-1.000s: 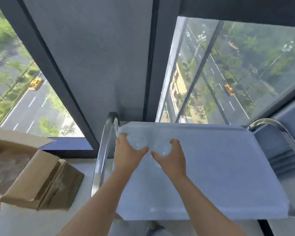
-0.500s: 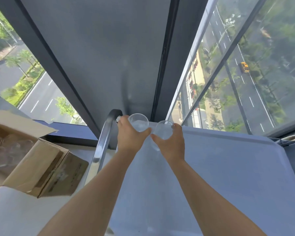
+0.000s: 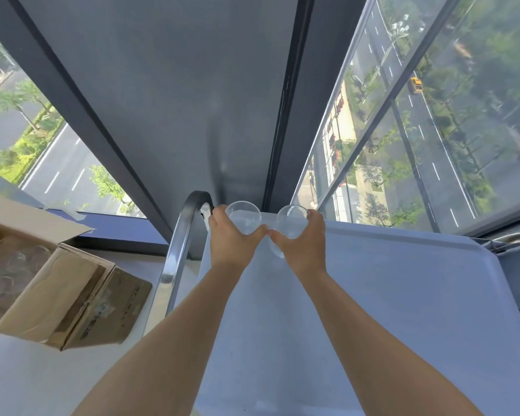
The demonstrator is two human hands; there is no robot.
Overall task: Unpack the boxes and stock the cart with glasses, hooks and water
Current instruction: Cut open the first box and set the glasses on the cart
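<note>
Glasses sit in both our hands at the upper middle of the frame, over the far left corner of the cart tray (image 3: 373, 295). Our left hand (image 3: 230, 244) curls its fingers and thumb round the left glass (image 3: 243, 217), and our right hand (image 3: 300, 244) wraps the right glass (image 3: 291, 221) the same way; the two thumbs nearly meet between them. Each glass stands upright, its long axis vertical, mouth up, lying just beyond the palm that holds it, toward the top of the frame. We cannot tell whether the bases already touch the tray or hang just above it. The left glass is just beside the chrome handle (image 3: 180, 250), the right one further in over the tray, so we judge that the placing turns on lowering both straight down without knocking them together or against the handle, and then letting go. The open box (image 3: 45, 283) at the left edge of the frame, well apart from the hands, shows more glasses inside, so stocking looks barely begun.
</note>
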